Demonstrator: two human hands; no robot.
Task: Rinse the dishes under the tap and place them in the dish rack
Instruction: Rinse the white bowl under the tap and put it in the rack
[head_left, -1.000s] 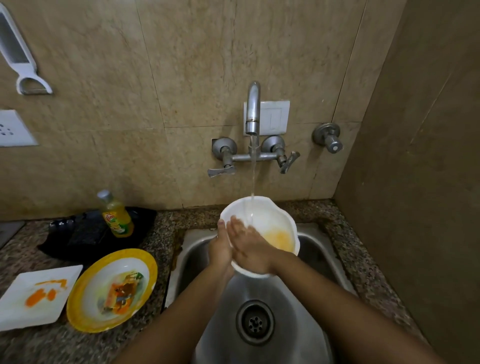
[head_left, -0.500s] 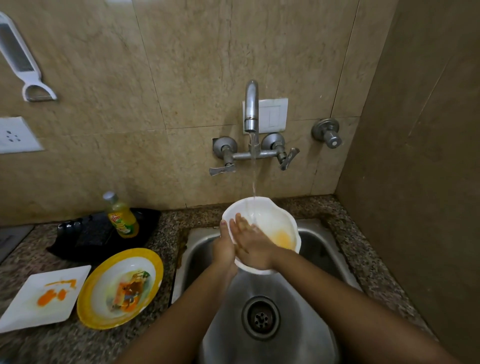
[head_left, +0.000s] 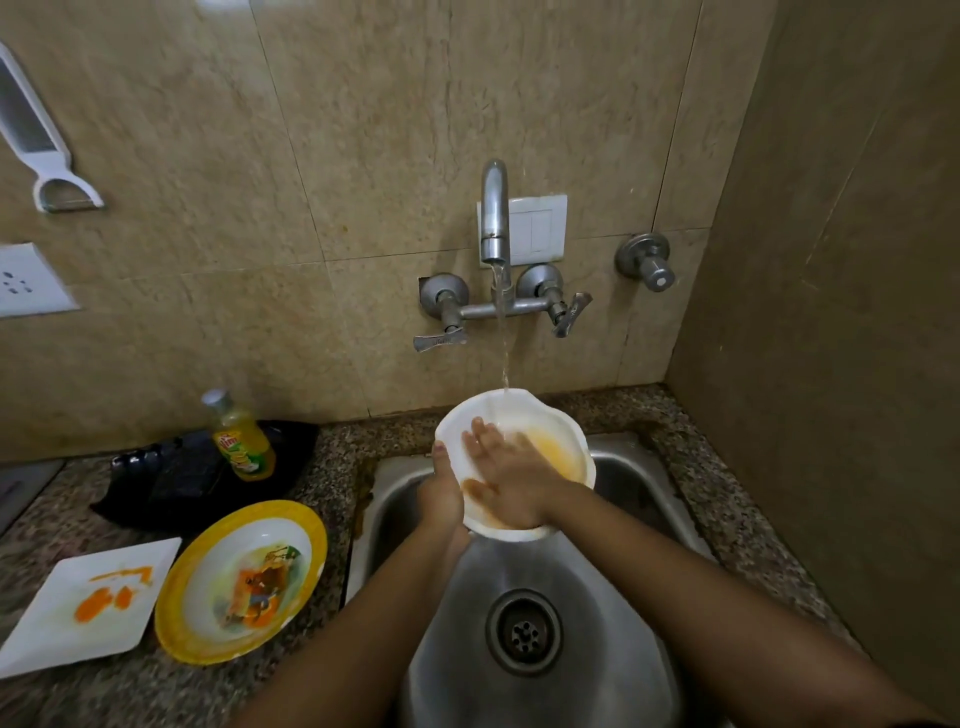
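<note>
A white scalloped bowl (head_left: 563, 431) with yellow-orange residue is held over the steel sink (head_left: 649, 483), under running water from the tap (head_left: 493, 218). My left hand (head_left: 441, 493) grips the bowl's left rim, thumb on the edge. My right hand (head_left: 511, 475) lies flat inside the bowl with fingers spread, touching its wet inner surface. On the counter to the left sit a yellow-rimmed plate (head_left: 241, 582) and a white square plate (head_left: 88, 605), both smeared with orange food.
A yellow dish-soap bottle (head_left: 240, 439) stands on a black tray (head_left: 171, 478) at the back of the granite counter (head_left: 337, 447). The sink drain (head_left: 523, 631) is below my arms. A brown wall (head_left: 831, 312) closes the right side. A white peeler (head_left: 36, 140) hangs at the upper left.
My right hand has slid across the inside of the bowl, and brownish residue now shows smeared near its lower left. The view has shifted slightly; the left hand keeps its hold.
</note>
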